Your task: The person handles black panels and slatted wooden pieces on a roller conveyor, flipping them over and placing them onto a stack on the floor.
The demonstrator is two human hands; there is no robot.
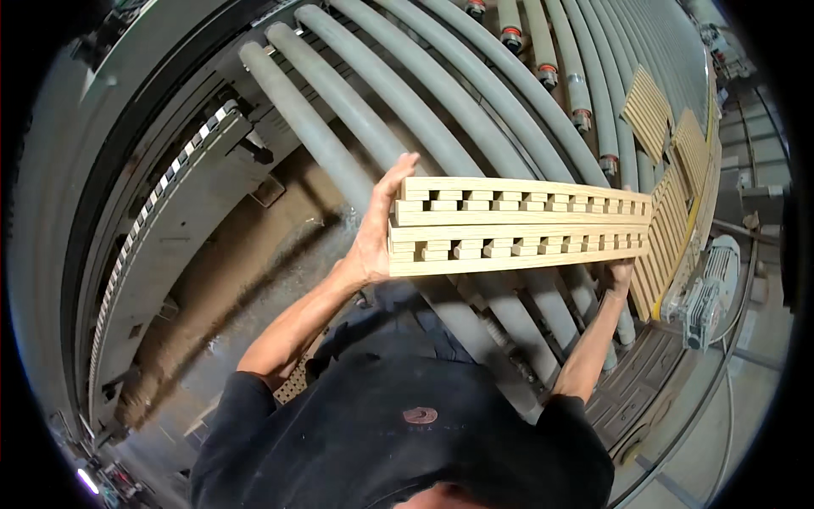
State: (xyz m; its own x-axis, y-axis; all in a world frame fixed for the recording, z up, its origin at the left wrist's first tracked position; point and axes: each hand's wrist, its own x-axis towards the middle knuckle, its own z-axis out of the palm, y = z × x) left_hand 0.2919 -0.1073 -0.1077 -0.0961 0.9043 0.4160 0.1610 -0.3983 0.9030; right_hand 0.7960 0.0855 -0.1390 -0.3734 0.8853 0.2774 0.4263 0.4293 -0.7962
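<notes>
Two pale slatted wooden panels, an upper one (517,188) and a lower one (483,265), are held edge-on in front of me, one against the other. Square gaps and slat ends run along their facing edges. My left hand (370,242) grips the left ends, its thumb pointing up past the top corner. At the opposite ends my right hand (621,271) supports the panels from beneath; its fingers are partly hidden behind the wood. The stack is above a bed of grey rollers (407,97).
More slatted panels (666,242) lie on the rollers at the right, beside a yellow-edged rail. A grey motor (710,293) stands beyond them. On the left is a long machine frame (161,229) with a toothed edge, above a dusty floor (254,280).
</notes>
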